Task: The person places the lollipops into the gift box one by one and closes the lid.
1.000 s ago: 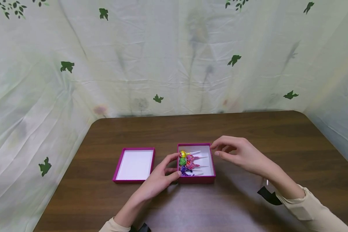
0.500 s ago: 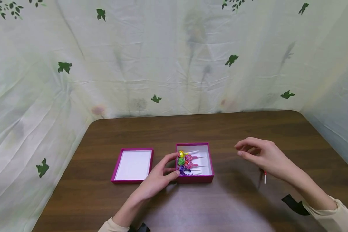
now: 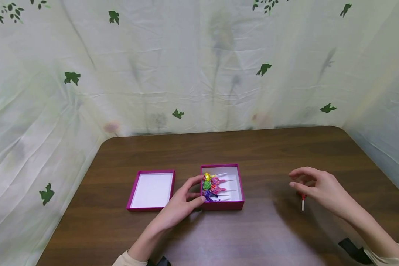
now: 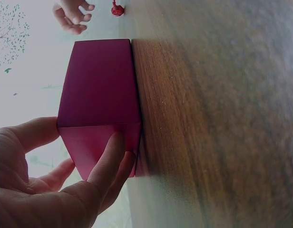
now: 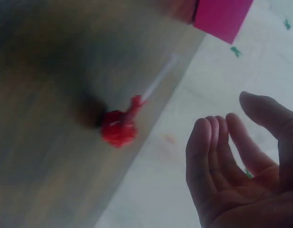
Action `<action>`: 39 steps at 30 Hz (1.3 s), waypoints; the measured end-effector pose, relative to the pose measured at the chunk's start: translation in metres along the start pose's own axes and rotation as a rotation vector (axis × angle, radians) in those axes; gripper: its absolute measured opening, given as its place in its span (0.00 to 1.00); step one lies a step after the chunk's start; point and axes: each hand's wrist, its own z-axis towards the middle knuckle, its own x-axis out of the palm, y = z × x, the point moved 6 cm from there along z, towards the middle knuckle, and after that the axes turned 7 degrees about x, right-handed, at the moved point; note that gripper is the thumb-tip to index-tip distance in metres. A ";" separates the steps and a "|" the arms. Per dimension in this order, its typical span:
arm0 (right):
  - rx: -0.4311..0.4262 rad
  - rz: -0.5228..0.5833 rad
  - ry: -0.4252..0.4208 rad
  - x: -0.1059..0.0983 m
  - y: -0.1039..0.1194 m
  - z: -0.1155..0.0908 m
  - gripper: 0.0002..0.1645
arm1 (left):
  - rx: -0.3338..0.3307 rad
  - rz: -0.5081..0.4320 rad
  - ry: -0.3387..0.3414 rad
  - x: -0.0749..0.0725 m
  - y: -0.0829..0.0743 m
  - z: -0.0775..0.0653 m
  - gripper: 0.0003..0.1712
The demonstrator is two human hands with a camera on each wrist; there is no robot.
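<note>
My left hand [image 3: 181,207] rests against the left side of an open magenta box [image 3: 223,206], its thumb at the near corner and its extended fingers on the wall. Inside, several wrapped lollipops [image 3: 215,181] lie at the left with sticks pointing right. In the left wrist view the fingers touch the box's side [image 4: 99,85]. My right hand [image 3: 322,186] hovers to the right with loosely bent fingers, holding nothing. Below it a red lollipop [image 5: 119,130] lies on the table; the hand partly covers its head in the head view.
Left of the box lies its shallow magenta lid [image 3: 153,190], white inside facing up. Both stand on a brown wooden table [image 3: 266,229]. Behind hangs a pale curtain [image 3: 193,66] with green leaf prints.
My right hand has moved right from beside the box to above the red lollipop. The left hand stays at the box. The head view has shifted slightly.
</note>
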 end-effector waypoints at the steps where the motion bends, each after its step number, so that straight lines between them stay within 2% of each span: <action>1: 0.008 -0.025 -0.011 -0.001 -0.003 -0.001 0.20 | -0.001 -0.001 0.000 0.000 0.000 0.000 0.34; 6: 0.062 -0.127 -0.045 -0.005 -0.022 -0.001 0.24 | 0.002 -0.002 0.003 0.000 0.000 0.000 0.34; 11: 0.111 -0.175 -0.034 -0.004 -0.039 0.000 0.28 | 0.006 -0.001 0.004 0.000 0.000 0.000 0.34; 19: 0.153 -0.129 0.043 0.005 -0.061 0.004 0.31 | -0.001 -0.001 0.000 0.000 0.000 0.000 0.34; 29: 0.168 -0.029 0.106 0.010 -0.065 0.003 0.21 | 0.007 -0.005 0.000 0.000 0.000 0.000 0.34; 34: 0.143 -0.047 0.100 0.010 -0.062 0.004 0.20 | 0.006 -0.003 0.001 0.000 0.000 0.000 0.34; 39: 0.095 -0.118 0.065 0.011 -0.059 0.004 0.22 | 0.003 -0.006 0.004 0.000 0.000 0.000 0.34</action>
